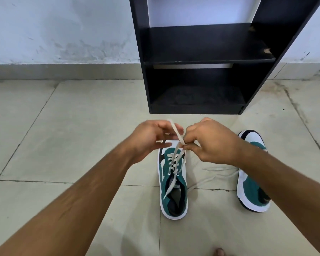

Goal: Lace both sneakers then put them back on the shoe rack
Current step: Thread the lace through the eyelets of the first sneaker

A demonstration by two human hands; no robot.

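A green, white and black sneaker (174,191) stands on the tiled floor in the middle, toe pointing away from me. Its white lace (176,133) is threaded through most eyelets and rises to my hands above the toe. My left hand (150,137) and my right hand (214,141) both pinch the lace ends, which cross between them. The second sneaker (251,189) lies to the right, partly hidden by my right forearm, with its loose lace (214,174) trailing on the floor. The black shoe rack (198,60) stands just beyond my hands.
The rack's two visible shelves hold no shoes. A pale wall with a grey skirting runs behind it. Beige floor tiles spread to the left and front. A toe (219,252) shows at the bottom edge.
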